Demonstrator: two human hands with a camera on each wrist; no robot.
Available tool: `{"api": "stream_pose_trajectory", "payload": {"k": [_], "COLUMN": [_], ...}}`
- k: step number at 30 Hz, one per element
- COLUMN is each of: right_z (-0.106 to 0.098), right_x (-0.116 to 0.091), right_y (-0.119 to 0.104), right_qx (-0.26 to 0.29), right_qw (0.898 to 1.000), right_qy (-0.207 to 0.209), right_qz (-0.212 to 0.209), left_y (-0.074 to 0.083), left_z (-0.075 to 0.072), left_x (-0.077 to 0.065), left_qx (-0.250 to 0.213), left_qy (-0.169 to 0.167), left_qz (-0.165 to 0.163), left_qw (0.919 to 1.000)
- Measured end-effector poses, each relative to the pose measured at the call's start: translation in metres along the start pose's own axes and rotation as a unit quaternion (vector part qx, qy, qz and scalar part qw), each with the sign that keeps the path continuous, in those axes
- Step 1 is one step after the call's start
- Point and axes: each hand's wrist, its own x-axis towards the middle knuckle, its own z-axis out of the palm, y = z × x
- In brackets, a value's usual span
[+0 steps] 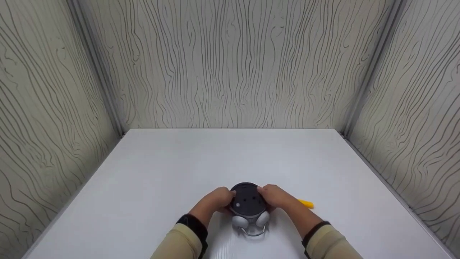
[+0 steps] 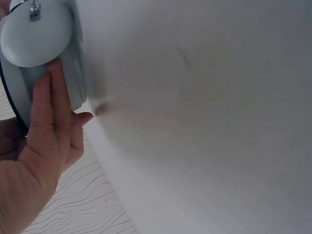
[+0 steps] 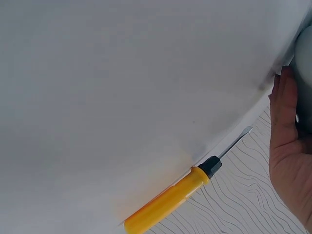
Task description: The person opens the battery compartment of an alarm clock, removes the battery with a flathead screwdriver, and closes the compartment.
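A twin-bell alarm clock (image 1: 248, 205) is between my hands near the front of the white table, its dark back facing up and its two pale bells and wire handle pointing towards me. My left hand (image 1: 220, 199) grips its left side, thumb over the dark back. In the left wrist view, fingers (image 2: 59, 97) lie along the pale casing just by a bell (image 2: 36, 36). From the right, my right hand (image 1: 274, 196) holds the opposite side, thumb on the upper edge. Only a slice of the clock (image 3: 304, 97) shows in the right wrist view.
A screwdriver (image 3: 168, 202) with a yellow handle and flat metal tip lies on the table to the right of the clock, partly hidden behind my right forearm in the head view. Wood-grain-patterned panels (image 1: 230, 64) enclose the white table (image 1: 172, 158) at the back and sides.
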Motion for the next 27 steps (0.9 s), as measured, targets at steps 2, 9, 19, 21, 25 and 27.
{"api": "stream_pose_trajectory", "payload": {"k": [2, 9, 19, 21, 25, 27], "right_z": [0.0003, 0.0017, 0.0003, -0.0007, -0.0018, -0.0022], "right_x": [-0.0002, -0.0003, -0.0034, -0.0043, -0.0038, -0.0035], "right_y": [0.0000, 0.0010, -0.0017, -0.0028, -0.0036, -0.0034], "right_qx": [0.002, -0.001, -0.002, -0.007, -0.007, -0.005], "right_qw": [1.000, 1.000, 1.000, 1.000, 1.000, 1.000], "right_qy": [-0.001, -0.001, -0.004, -0.006, -0.014, -0.018], "right_qz": [0.004, 0.000, 0.002, -0.001, 0.006, 0.012], "left_y": [-0.0011, -0.0039, -0.0051, -0.0051, -0.0050, -0.0044], "left_z": [0.0001, -0.0003, -0.0007, -0.0013, -0.0028, -0.0033], "left_x": [0.0007, 0.0030, 0.0032, 0.0034, 0.0034, 0.0028], "left_qx": [0.008, 0.038, 0.052, 0.050, 0.052, 0.057], "left_qy": [-0.002, -0.004, -0.008, -0.010, -0.016, -0.014], "left_qz": [0.005, 0.020, 0.025, 0.024, 0.024, 0.022], "left_qw": [0.9999, 0.9991, 0.9983, 0.9984, 0.9982, 0.9980]}}
